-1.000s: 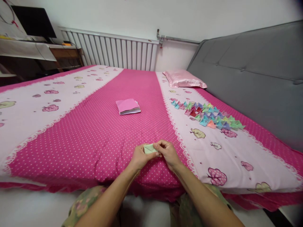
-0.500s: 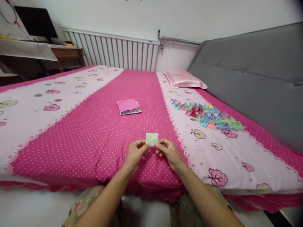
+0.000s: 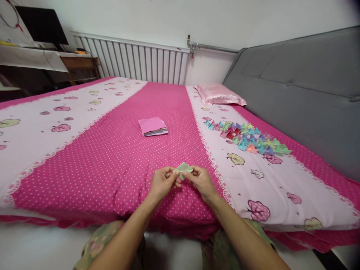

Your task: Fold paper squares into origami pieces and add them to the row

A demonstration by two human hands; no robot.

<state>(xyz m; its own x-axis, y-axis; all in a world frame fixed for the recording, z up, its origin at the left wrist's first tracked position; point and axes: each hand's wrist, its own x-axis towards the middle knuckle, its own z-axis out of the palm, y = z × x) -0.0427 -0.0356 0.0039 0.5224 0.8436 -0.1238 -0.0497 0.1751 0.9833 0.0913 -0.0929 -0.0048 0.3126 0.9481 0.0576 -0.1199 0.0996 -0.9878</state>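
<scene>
Between my hands is a small light-green sheet of folding paper (image 3: 183,167), held in the air above the near part of the bed with one corner pointing away from me. My left hand (image 3: 164,182) pinches its left side between thumb and fingers. On the right side, my right hand (image 3: 201,180) grips it the same way, its thumb lying across the front. My thumbs partly hide the lower part of the paper. Farther off on the pink dotted cover lies a stack of square paper (image 3: 153,126), with a pink sheet on top.
Several rows of small folded paper pieces (image 3: 247,138) in many colours lie at the right. Behind them are a pink pillow (image 3: 219,94) and a grey padded headboard (image 3: 298,86). A radiator (image 3: 132,58) lines the far wall; a desk with a monitor (image 3: 42,26) stands far left.
The green paper has turned from a square facing me to a diamond with a corner away from me. My hands have shifted slightly around it and still hold it.
</scene>
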